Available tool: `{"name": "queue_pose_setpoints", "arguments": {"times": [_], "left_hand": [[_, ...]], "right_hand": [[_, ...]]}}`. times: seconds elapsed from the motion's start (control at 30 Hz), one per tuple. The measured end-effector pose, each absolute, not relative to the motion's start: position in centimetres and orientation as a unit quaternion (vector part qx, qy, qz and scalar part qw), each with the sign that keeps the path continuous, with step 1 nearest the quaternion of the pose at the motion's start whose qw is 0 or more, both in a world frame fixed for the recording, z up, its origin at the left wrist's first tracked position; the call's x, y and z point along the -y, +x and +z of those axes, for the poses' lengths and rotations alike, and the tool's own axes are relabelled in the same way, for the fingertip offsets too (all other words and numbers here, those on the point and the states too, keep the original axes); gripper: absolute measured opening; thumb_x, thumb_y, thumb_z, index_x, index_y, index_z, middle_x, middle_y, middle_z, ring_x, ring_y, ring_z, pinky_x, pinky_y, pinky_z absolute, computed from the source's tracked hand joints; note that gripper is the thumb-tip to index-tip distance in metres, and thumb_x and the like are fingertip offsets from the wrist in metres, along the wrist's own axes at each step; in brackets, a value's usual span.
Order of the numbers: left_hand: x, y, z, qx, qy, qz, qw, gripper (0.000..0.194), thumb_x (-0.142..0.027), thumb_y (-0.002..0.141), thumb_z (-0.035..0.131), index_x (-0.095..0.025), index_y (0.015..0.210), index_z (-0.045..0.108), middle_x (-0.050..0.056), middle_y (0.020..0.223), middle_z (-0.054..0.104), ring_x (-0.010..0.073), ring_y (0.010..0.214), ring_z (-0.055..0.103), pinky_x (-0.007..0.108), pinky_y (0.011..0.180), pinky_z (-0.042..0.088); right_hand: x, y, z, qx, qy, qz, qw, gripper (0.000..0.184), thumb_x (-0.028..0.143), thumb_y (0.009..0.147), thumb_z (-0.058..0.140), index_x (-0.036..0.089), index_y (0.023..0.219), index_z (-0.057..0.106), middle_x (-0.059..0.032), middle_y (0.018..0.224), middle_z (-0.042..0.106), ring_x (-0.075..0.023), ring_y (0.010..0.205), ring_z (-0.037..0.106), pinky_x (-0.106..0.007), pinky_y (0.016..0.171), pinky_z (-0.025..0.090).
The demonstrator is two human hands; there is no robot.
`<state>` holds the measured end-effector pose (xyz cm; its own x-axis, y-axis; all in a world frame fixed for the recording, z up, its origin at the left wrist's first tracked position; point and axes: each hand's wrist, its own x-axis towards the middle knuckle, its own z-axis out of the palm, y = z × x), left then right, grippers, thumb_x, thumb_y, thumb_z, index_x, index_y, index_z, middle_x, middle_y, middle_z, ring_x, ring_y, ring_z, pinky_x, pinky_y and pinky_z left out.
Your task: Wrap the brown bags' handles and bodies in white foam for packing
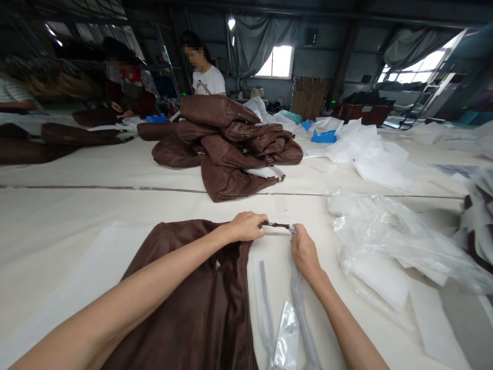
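Observation:
A brown leather bag [200, 303] lies flat on the white table [77, 216] in front of me. My left hand [246, 226] is closed on the bag's thin strap [276, 225] near the bag's top corner. My right hand [304, 249] pinches the other end of that strap, where a bit of clear plastic wrap [293, 229] sits. A strip of clear plastic [287, 329] trails down beneath my right wrist.
A heap of brown leather bags [227, 144] is piled mid-table. Crumpled clear plastic bags and white foam sheets [385, 241] spread to the right. Two people [162, 77] work at the far side, with more bags [77, 134] at the left.

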<state>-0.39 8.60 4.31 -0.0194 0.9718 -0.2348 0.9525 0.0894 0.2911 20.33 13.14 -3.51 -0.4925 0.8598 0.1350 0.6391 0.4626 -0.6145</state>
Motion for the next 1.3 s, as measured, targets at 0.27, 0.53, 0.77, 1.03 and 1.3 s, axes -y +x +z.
{"name": "queue_pose_setpoints", "arguments": {"times": [0.27, 0.53, 0.77, 1.03, 1.3], "left_hand": [[-2.8, 1.3, 3.7, -0.605, 0.683, 0.161, 0.375, 0.031, -0.035, 0.081, 0.051, -0.021, 0.105, 0.065, 0.0, 0.089, 0.068, 0.0196, 0.081, 0.061, 0.024, 0.073, 0.044], [-3.0, 3.1, 0.7, -0.609, 0.68, 0.145, 0.382, 0.047, -0.062, 0.089, 0.037, -0.021, 0.074, 0.053, -0.003, 0.068, 0.055, 0.018, 0.068, 0.053, 0.025, 0.066, 0.037], [-3.1, 2.6, 0.2, -0.597, 0.687, 0.14, 0.389, 0.051, -0.066, 0.089, 0.035, -0.021, 0.072, 0.052, -0.003, 0.066, 0.054, 0.0188, 0.066, 0.053, 0.027, 0.066, 0.037], [-2.8, 2.1, 0.2, -0.579, 0.661, 0.199, 0.433, 0.038, -0.058, 0.086, 0.045, -0.021, 0.087, 0.054, -0.002, 0.077, 0.064, 0.0204, 0.076, 0.057, 0.029, 0.074, 0.041], [-2.1, 2.0, 0.3, -0.541, 0.604, 0.294, 0.506, 0.029, -0.049, 0.083, 0.054, -0.02, 0.085, 0.055, -0.002, 0.073, 0.065, 0.0152, 0.066, 0.054, 0.025, 0.066, 0.044]], "right_hand": [[-11.0, 25.4, -1.6, 0.813, -0.32, 0.385, 0.298, 0.027, 0.024, 0.096, 0.041, 0.022, 0.116, 0.059, -0.0042, 0.105, 0.065, -0.0176, 0.084, 0.062, -0.031, 0.085, 0.049], [-7.5, 29.8, -3.5, 0.788, -0.468, 0.266, 0.299, 0.031, 0.037, 0.096, 0.057, 0.019, 0.121, 0.059, -0.0093, 0.124, 0.059, -0.0214, 0.103, 0.061, -0.042, 0.088, 0.054], [-5.5, 41.0, -3.0, 0.689, -0.62, 0.111, 0.359, 0.033, 0.045, 0.095, 0.054, 0.019, 0.112, 0.063, -0.0142, 0.118, 0.061, -0.0289, 0.111, 0.056, -0.051, 0.099, 0.044], [-5.6, 45.2, -3.4, 0.666, -0.696, 0.056, 0.263, 0.033, 0.047, 0.095, 0.053, 0.017, 0.104, 0.063, -0.0075, 0.104, 0.065, -0.0194, 0.092, 0.062, -0.04, 0.087, 0.05], [-2.5, 45.5, 0.9, 0.546, -0.777, 0.019, 0.313, 0.04, 0.046, 0.086, 0.039, 0.017, 0.099, 0.064, -0.0171, 0.085, 0.066, -0.0351, 0.083, 0.063, -0.05, 0.076, 0.048]]}}
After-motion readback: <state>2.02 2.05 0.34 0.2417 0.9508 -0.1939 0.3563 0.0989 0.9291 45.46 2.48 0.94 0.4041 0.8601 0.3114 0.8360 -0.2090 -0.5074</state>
